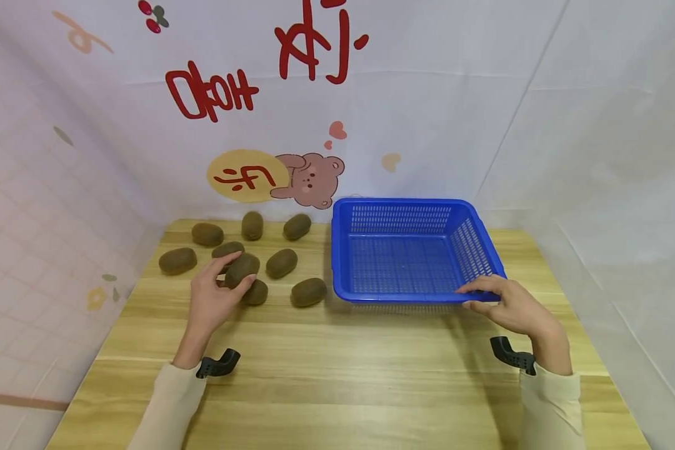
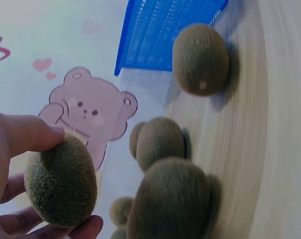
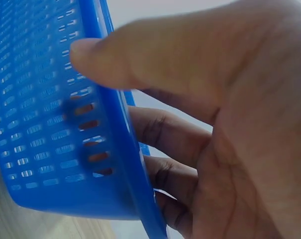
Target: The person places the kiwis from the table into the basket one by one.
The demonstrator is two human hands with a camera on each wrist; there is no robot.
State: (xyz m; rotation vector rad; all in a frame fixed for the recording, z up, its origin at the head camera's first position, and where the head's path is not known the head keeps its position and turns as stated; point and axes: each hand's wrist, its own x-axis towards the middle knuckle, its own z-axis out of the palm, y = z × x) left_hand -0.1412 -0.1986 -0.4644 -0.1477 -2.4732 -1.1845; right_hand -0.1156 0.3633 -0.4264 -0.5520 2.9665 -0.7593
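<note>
Between thumb and fingers, my left hand (image 1: 212, 300) holds a brown kiwi (image 1: 243, 270), raised above the others. The left wrist view shows the same kiwi (image 2: 61, 181) with the thumb on one side and fingertips underneath. Close below it in the head view lies another kiwi (image 1: 256, 292), partly covered. My right hand (image 1: 512, 305) grips the near right corner of a blue plastic basket (image 1: 394, 297). In the right wrist view, the thumb lies outside the basket wall (image 3: 41, 119) and the fingers reach over the rim to its inner side.
Several loose kiwis lie around the left hand, among them one kiwi (image 1: 308, 292) beside the basket and one kiwi (image 1: 177, 260) at the far left. All rest on a wooden table (image 1: 337, 375). A printed white cloth (image 1: 427, 112) hangs behind the table.
</note>
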